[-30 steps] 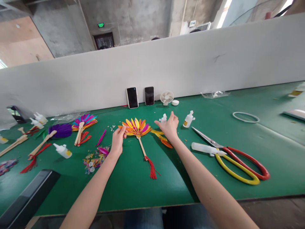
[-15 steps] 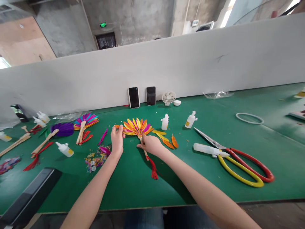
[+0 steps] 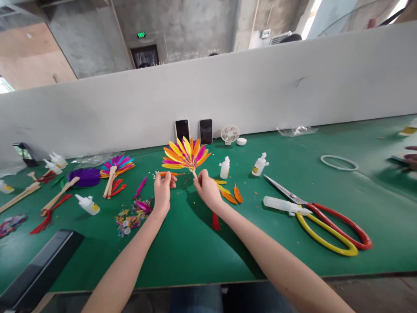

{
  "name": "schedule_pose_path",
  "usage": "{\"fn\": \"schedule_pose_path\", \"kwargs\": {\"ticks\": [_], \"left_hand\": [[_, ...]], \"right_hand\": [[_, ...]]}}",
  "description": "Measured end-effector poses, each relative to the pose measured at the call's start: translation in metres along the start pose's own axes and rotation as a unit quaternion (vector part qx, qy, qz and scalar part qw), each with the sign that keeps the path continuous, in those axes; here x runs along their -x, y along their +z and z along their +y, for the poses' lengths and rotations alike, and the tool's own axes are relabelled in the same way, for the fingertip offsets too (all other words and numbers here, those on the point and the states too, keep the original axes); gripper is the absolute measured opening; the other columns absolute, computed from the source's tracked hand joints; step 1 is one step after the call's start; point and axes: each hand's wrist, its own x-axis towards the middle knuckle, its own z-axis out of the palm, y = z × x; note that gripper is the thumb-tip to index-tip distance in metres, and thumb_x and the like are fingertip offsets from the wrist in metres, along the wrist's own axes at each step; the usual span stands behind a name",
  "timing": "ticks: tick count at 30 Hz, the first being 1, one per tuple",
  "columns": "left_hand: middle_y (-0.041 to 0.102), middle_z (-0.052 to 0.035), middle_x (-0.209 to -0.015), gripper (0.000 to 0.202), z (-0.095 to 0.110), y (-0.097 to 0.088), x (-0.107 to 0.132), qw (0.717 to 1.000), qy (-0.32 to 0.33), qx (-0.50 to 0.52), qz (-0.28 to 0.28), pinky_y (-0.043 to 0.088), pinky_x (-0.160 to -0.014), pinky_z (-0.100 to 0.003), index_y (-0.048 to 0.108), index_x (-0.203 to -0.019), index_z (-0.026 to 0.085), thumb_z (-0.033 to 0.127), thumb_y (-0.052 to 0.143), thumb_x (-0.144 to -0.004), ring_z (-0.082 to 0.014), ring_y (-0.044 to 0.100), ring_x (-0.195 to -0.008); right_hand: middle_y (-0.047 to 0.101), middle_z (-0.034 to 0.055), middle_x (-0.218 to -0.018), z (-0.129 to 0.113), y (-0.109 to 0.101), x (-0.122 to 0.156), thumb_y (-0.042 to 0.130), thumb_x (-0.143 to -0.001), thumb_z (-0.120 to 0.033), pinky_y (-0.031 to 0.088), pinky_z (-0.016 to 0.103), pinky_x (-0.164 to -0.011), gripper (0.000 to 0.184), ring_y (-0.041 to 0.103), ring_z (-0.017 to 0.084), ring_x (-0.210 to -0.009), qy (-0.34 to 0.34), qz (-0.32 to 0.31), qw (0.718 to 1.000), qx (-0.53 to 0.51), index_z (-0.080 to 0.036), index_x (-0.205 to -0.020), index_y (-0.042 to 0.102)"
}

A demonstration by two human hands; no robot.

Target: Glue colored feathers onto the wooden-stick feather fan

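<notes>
Head view, feather fan [image 3: 186, 154], yellow, orange, magenta, red tassel [image 3: 215, 221]

Your right hand [image 3: 207, 187], spread by the white bottle [image 3: 224, 168] a second ago, now grips the handle [image 3: 194, 174] of the feather fan [image 3: 186, 154]. The fan, previously lying flat, is raised (its feathers now overlap the left phone [image 3: 182, 129] in view). The orange feather [image 3: 169, 174] in your left hand [image 3: 163, 193] now shows clear of it. Another person's hand [image 3: 411, 158] now appears far right.
</notes>
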Motion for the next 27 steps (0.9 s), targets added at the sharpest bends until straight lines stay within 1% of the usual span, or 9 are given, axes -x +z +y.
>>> {"fn": "schedule_pose_path", "kwargs": {"ticks": [3, 6, 10, 12, 16, 18, 20, 23, 27], "left_hand": [[0.053, 0.0037, -0.053, 0.025, -0.001, 0.0, 0.0, 1.0, -0.002, 0.003, 0.001, 0.036, -0.048, -0.022, 0.044, -0.065, 0.018, 0.038, 0.059, -0.069, -0.0063, 0.044, -0.043], [0.052, 0.004, -0.053, 0.024, -0.001, 0.001, 0.0, 1.0, -0.01, 0.007, -0.002, 0.037, -0.049, -0.022, 0.045, -0.065, 0.017, 0.036, 0.059, -0.069, -0.0064, 0.045, -0.044], [0.051, 0.0043, -0.052, 0.023, 0.0, 0.002, 0.001, 1.0, -0.021, 0.013, -0.013, 0.036, -0.049, -0.021, 0.046, -0.063, 0.017, 0.035, 0.06, -0.068, -0.0066, 0.045, -0.045], [0.05, 0.0044, -0.052, 0.023, 0.0, 0.002, 0.001, 1.0, -0.017, 0.012, -0.018, 0.036, -0.05, -0.021, 0.048, -0.063, 0.017, 0.036, 0.061, -0.067, -0.0069, 0.045, -0.046], [0.045, 0.0051, -0.05, 0.02, -0.002, 0.001, 0.001, 1.0, 0.007, -0.017, -0.019, 0.033, -0.05, -0.021, 0.051, -0.062, 0.018, 0.035, 0.06, -0.068, -0.007, 0.041, -0.047], [0.04, 0.0056, -0.047, 0.02, -0.002, 0.0, 0.001, 0.999, 0.018, -0.045, -0.004, 0.03, -0.049, -0.021, 0.051, -0.059, 0.018, 0.033, 0.059, -0.069, -0.0071, 0.038, -0.046], [0.038, 0.0057, -0.045, 0.019, -0.002, 0.0, 0.001, 0.997, 0.023, -0.072, 0.012, 0.028, -0.048, -0.021, 0.051, -0.057, 0.018, 0.031, 0.058, -0.07, -0.0073, 0.036, -0.045], [0.037, 0.0057, -0.045, 0.019, -0.001, 0.0, 0.002, 0.995, 0.026, -0.098, 0.018, 0.026, -0.047, -0.021, 0.051, -0.055, 0.018, 0.028, 0.057, -0.07, -0.0074, 0.033, -0.045], [0.038, 0.0057, -0.046, 0.018, 0.0, 0.0, 0.001, 0.993, 0.034, -0.114, 0.011, 0.028, -0.048, -0.021, 0.052, -0.055, 0.017, 0.027, 0.057, -0.069, -0.0073, 0.033, -0.046]], "right_hand": [[0.045, -0.0051, -0.054, 0.003, 0.002, 0.0, 0.038, -0.075, -0.028, 0.032, 0.024, -0.049, 0.008, 0.046, 0.015, -0.048, 0.008, 0.042, 0.991, -0.125, -0.023, -0.076, 0.032], [0.04, -0.0078, -0.049, 0.0, 0.002, 0.003, 0.039, -0.076, -0.032, 0.033, 0.025, -0.051, 0.01, 0.044, 0.015, -0.047, 0.018, 0.058, 0.978, -0.199, -0.024, -0.078, 0.034], [0.043, -0.0075, -0.05, -0.004, 0.001, 0.005, 0.043, -0.074, -0.037, 0.036, 0.026, -0.053, 0.018, 0.047, 0.014, -0.049, 0.03, 0.058, 0.958, -0.28, -0.022, -0.084, 0.042], [0.047, -0.0067, -0.052, -0.004, 0.003, 0.004, 0.046, -0.072, -0.038, 0.039, 0.027, -0.055, 0.022, 0.05, 0.014, -0.05, 0.054, 0.04, 0.933, -0.354, -0.02, -0.085, 0.045], [0.051, -0.0065, -0.054, -0.005, 0.007, 0.003, 0.053, -0.064, -0.038, 0.041, 0.024, -0.052, 0.024, 0.053, 0.011, -0.05, 0.13, -0.013, 0.853, -0.505, -0.02, -0.077, 0.047], [0.053, -0.0068, -0.054, -0.007, 0.008, 0.003, 0.056, -0.06, -0.035, 0.037, 0.02, -0.046, 0.023, 0.051, 0.009, -0.047, 0.16, -0.03, 0.82, -0.549, -0.02, -0.074, 0.045], [0.054, -0.0075, -0.054, -0.009, 0.007, 0.003, 0.057, -0.057, -0.031, 0.029, 0.017, -0.039, 0.023, 0.043, 0.005, -0.04, 0.171, -0.041, 0.8, -0.574, -0.02, -0.073, 0.045], [0.054, -0.0084, -0.052, -0.013, 0.005, 0.005, 0.055, -0.057, -0.027, 0.02, 0.017, -0.035, 0.021, 0.031, 0.002, -0.034, 0.165, -0.053, 0.79, -0.588, -0.019, -0.075, 0.047], [0.053, -0.0077, -0.05, -0.014, 0.004, 0.005, 0.053, -0.059, -0.027, 0.017, 0.019, -0.035, 0.019, 0.028, 0.002, -0.033, 0.154, -0.063, 0.796, -0.582, -0.018, -0.076, 0.05]]}}
